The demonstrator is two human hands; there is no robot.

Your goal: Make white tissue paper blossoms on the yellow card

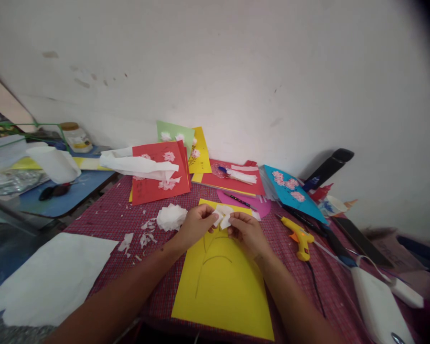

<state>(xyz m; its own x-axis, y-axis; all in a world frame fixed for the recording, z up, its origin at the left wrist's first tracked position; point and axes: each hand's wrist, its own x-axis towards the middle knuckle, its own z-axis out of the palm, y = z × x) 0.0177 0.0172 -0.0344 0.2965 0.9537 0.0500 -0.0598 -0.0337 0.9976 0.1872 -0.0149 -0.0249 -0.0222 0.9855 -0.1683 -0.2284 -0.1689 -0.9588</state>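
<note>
A small piece of white tissue paper (222, 210) is pinched between both hands, above the upper part of a yellow paper sheet (232, 282). My left hand (198, 220) grips its left side with thumb and fingers. On its right side, my right hand (247, 228) closes thumb against fingers. Dark curved lines are drawn on the yellow sheet under my wrists. Just left of my left hand lies a stack of cut white tissue (171, 217), with torn scraps (147, 239) beside it.
A yellow glue gun (298, 236) lies at the right, its cord trailing forward. Red cards (154, 186) with pink paper flowers and a blue card (290, 191) stand or lie toward the wall. A white sheet (57, 282) covers the left front; a tissue roll (53, 164) is farther back.
</note>
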